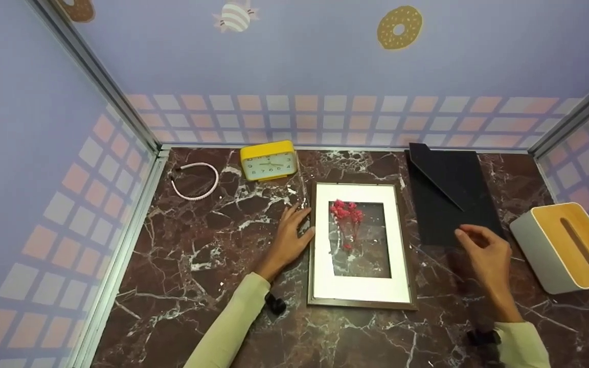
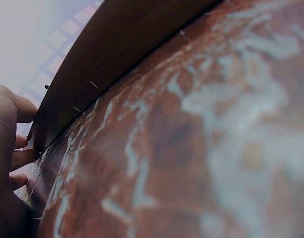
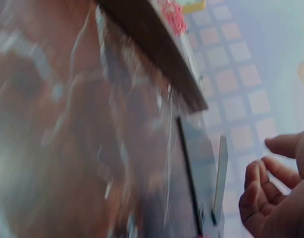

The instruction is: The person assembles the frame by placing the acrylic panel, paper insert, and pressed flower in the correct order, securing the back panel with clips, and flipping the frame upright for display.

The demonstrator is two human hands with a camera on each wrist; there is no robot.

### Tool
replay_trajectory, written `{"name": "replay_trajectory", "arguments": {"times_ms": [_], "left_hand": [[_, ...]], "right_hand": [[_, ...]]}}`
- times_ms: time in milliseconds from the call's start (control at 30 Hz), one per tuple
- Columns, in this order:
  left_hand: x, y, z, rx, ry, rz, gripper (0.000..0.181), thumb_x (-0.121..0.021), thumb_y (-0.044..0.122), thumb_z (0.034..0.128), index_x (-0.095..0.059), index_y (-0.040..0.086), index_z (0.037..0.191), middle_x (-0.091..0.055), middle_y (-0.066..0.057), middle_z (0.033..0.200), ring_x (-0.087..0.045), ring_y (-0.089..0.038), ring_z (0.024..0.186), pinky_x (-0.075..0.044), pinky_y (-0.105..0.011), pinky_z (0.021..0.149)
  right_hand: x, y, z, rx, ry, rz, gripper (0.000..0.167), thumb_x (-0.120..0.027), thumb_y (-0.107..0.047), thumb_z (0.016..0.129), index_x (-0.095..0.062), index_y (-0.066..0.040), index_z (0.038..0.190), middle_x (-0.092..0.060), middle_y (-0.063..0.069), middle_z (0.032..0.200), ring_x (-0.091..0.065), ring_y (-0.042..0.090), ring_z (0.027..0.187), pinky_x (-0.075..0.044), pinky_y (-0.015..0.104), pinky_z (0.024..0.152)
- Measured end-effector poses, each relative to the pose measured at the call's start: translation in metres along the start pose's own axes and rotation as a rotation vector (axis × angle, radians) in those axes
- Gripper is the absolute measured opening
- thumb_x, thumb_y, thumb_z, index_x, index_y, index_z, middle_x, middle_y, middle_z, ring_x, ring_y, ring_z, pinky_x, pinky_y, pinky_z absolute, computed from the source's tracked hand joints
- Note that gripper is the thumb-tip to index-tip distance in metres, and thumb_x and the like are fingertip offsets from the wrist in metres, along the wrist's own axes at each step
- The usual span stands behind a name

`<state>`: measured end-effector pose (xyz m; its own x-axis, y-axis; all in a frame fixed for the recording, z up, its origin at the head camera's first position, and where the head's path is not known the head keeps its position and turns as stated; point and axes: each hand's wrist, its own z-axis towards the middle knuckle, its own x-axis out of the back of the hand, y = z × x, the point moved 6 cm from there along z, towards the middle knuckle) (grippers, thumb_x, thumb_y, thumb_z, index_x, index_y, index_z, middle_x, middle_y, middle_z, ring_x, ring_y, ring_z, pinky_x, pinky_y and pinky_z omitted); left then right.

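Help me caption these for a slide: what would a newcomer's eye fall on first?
Probably the picture frame, its bright white border standing out mid-table, with pink flowers showing in its window and the left hand at its left edge. Next might come the yellow clock near the back wall, beyond the frame and to its left.

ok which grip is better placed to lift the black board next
Probably the right grip: it looks empty and is close to the near edge of the black board. The left grip touches the picture frame, which lies between it and the board.
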<state>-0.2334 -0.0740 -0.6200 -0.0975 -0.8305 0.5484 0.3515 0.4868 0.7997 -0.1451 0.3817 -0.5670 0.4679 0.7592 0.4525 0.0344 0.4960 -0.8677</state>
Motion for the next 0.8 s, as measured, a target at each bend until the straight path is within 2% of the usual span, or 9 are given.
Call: {"name": "replay_trajectory", "arguments": {"times_ms": [167, 233, 400, 633, 800], "left_hand": [[0.001, 0.0, -0.002, 0.019, -0.006, -0.016, 0.053, -0.071, 0.016, 0.1061, -0.06, -0.002, 0.155, -0.057, -0.025, 0.159, -0.029, -0.052, 0.161, -0.017, -0.071, 0.132], [0.001, 0.0, -0.002, 0.028, -0.006, -0.021, 0.053, -0.071, 0.016, 0.1064, -0.06, -0.001, 0.155, -0.057, -0.025, 0.159, -0.028, -0.053, 0.162, -0.017, -0.071, 0.132], [0.001, 0.0, -0.002, 0.027, -0.002, -0.008, 0.053, -0.072, 0.016, 0.1057, -0.06, -0.001, 0.155, -0.057, -0.024, 0.16, -0.028, -0.053, 0.162, -0.016, -0.069, 0.133], [0.001, 0.0, -0.003, 0.037, -0.005, -0.004, 0.054, -0.072, 0.018, 0.1061, -0.06, 0.0, 0.155, -0.054, -0.024, 0.162, -0.026, -0.057, 0.161, -0.017, -0.072, 0.131], [0.0, -0.001, -0.002, 0.021, 0.0, -0.011, 0.054, -0.072, 0.015, 0.1055, -0.06, -0.002, 0.155, -0.055, -0.025, 0.161, -0.027, -0.056, 0.161, -0.016, -0.071, 0.132]], "right_hand": [[0.015, 0.016, 0.0, 0.039, 0.014, 0.036, 0.027, -0.085, -0.008, 0.098, -0.082, 0.001, 0.123, -0.079, -0.006, 0.105, -0.071, 0.002, 0.083, -0.054, 0.01, 0.07], [0.021, 0.023, 0.001, 0.022, -0.006, 0.059, 0.03, -0.083, -0.005, 0.099, -0.079, 0.003, 0.127, -0.077, -0.006, 0.105, -0.072, 0.005, 0.081, -0.056, 0.012, 0.069], [0.037, 0.034, 0.001, 0.014, -0.056, 0.106, 0.034, -0.079, 0.001, 0.1, -0.075, 0.006, 0.133, -0.076, -0.006, 0.097, -0.074, 0.01, 0.075, -0.06, 0.016, 0.065], [0.061, 0.047, 0.002, 0.118, -0.072, -0.033, 0.04, -0.085, 0.007, 0.092, -0.077, 0.003, 0.131, -0.068, -0.008, 0.087, -0.062, 0.003, 0.072, -0.049, 0.009, 0.068], [0.072, 0.058, -0.001, 0.137, -0.102, -0.089, 0.044, -0.087, 0.006, 0.091, -0.076, 0.003, 0.133, -0.067, -0.005, 0.092, -0.058, 0.002, 0.075, -0.046, 0.007, 0.07]]}}
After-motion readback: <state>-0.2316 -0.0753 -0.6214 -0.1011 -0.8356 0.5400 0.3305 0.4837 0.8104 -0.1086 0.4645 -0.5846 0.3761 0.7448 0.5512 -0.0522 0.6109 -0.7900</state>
